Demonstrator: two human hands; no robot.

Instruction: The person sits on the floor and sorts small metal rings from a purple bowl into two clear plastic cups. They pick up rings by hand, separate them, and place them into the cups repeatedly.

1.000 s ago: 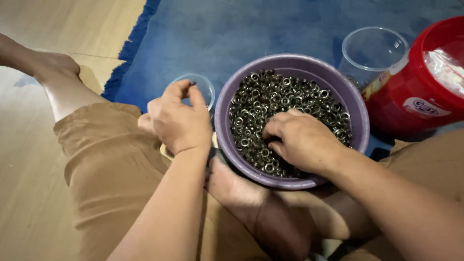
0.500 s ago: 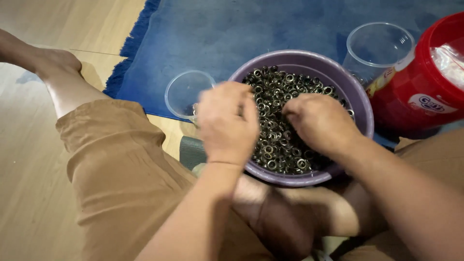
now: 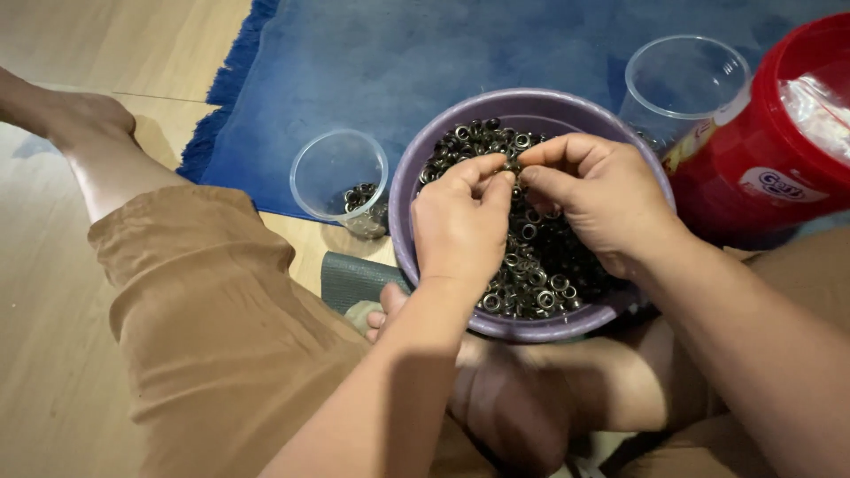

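Having risen from the eyelets [image 3: 531, 265], both hands' fingers [image 3: 496, 177] now pinch one together above the bowl [image 3: 416, 177].

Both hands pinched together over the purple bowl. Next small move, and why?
Probably carry the left hand across to the small clear cup and drop the piece there. Both hands meet fingertip to fingertip over the purple bowl of metal eyelets, the right hand pinching too. The cup beside the bowl already holds a few eyelets. What sits between the fingers is too small to tell.

The red tub [image 3: 770, 150] runs off the right edge — what the fingertips [image 3: 505, 177] pinch is too small to tell.
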